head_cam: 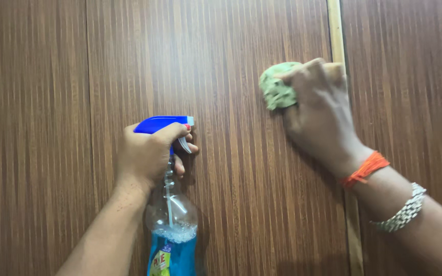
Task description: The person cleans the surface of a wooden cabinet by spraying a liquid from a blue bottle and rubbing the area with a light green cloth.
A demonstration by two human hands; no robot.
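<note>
Spray bottle (171, 214) upright, nozzle seemingly rightward.

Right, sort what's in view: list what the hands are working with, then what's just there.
In use:
- left hand gripping the spray bottle, finger on the trigger
- right hand pressing the green cloth on the wood panel

Just there:
- pale strip between panels
- orange thread and metal bracelet on the right wrist

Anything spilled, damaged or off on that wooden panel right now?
Nothing stands out. The left hand holds the spray bottle upright, the right hand presses a green cloth to the panel, with no visible drips or damage.
</note>
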